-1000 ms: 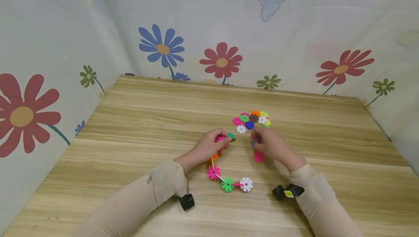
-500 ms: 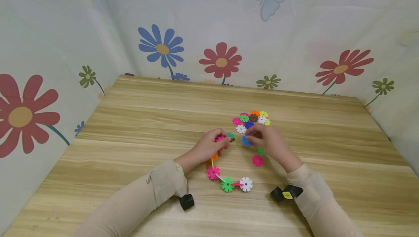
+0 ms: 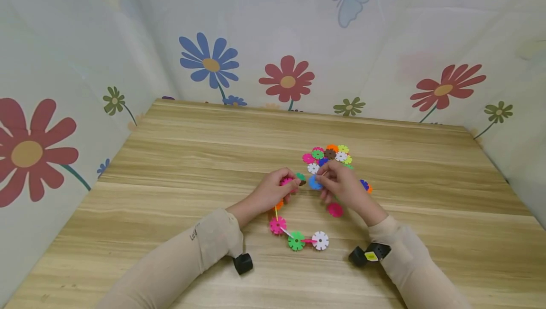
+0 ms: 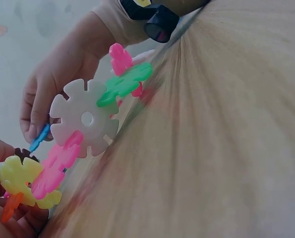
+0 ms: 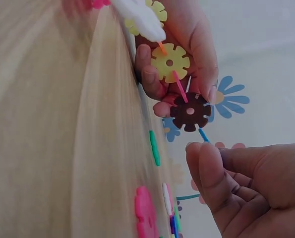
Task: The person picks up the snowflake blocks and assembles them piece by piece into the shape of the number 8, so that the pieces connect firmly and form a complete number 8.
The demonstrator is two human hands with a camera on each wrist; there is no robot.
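The left hand (image 3: 269, 188) held, fingers curled, one end of a chain of multicoloured, notched, round plastic discs (image 3: 296, 241), the rest extending over the wood-grain table (image 3: 192, 157). The right hand (image 3: 347, 187) pinched a light-blue, round plastic disc (image 3: 314, 182), its grip narrowed to the thin piece, right at a dark-brown, notched plastic disc (image 5: 190, 112) on the held end; whether the two engaged could not be determined. Discs appeared light, stiff and probably smooth. Hold was judged best at the rim opposite the joint, the chain supported close by, as links might twist loose.
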